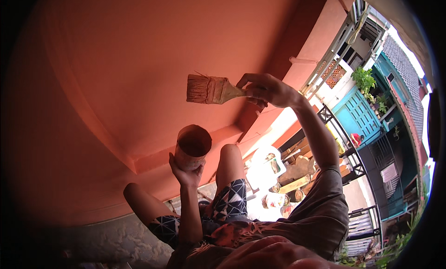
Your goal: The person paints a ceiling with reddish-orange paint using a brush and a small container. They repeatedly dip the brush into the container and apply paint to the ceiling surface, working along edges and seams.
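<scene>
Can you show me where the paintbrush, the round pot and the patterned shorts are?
Paintbrush (216, 90): head view, on the paint-covered band behind its bristles.
Round pot (188, 161): head view, on its outer wall, below the rim.
Patterned shorts (231, 197): head view, on the cloth over the right thigh.

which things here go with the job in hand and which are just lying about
Likely part of the job:
- paint-coated flat paintbrush, in the right hand
- open cylindrical container, in the left hand
- orange wall, probably

Apparently just around:
- light wooden board
- leafy green plant
- teal slatted panel
</scene>
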The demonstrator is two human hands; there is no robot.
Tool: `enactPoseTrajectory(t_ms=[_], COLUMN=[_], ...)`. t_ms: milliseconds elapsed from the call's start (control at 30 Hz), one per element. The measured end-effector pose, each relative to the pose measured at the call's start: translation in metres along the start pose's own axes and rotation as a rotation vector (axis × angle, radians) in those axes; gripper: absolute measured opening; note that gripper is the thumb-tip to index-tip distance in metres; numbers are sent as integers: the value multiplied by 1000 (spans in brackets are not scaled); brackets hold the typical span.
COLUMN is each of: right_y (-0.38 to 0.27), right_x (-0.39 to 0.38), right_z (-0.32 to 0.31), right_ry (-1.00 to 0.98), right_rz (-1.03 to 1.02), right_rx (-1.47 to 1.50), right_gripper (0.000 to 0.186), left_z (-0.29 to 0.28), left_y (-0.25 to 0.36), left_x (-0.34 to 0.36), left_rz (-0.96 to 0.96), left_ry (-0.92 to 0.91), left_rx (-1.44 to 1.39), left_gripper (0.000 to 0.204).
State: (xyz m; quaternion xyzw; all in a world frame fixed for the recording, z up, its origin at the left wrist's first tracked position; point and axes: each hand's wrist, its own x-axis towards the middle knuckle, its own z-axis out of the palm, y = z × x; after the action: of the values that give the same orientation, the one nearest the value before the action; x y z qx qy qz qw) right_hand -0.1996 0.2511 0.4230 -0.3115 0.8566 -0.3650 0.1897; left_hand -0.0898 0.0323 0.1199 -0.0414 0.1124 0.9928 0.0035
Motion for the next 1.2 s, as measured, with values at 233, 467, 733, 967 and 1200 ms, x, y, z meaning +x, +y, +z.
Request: enactPoseTrajectory(t_ms=[233,467,733,967,1200], right_y=[8,-12,-35,-64,-27], right_x=[-10,7,51,80,86], right_z=[-30,-101,-183,-181,-143], right_ry=[574,1081,1323,1412,1352], right_rz=[-395,-763,-813,-798,-821], right_rx=[669,700,421,490,297], right_gripper=[39,45,45,41,54], left_z=[-11,0,-17,-24,-29], left_y=[6,7,9,10,13], left_x=[13,4,6,10,3], left_rz=[-18,6,-66,-70,-42], left_ry=[6,48,-84,-171,-120], left_rx=[-39,23,-5,-2,9], left_gripper=[65,77,70,74,72])
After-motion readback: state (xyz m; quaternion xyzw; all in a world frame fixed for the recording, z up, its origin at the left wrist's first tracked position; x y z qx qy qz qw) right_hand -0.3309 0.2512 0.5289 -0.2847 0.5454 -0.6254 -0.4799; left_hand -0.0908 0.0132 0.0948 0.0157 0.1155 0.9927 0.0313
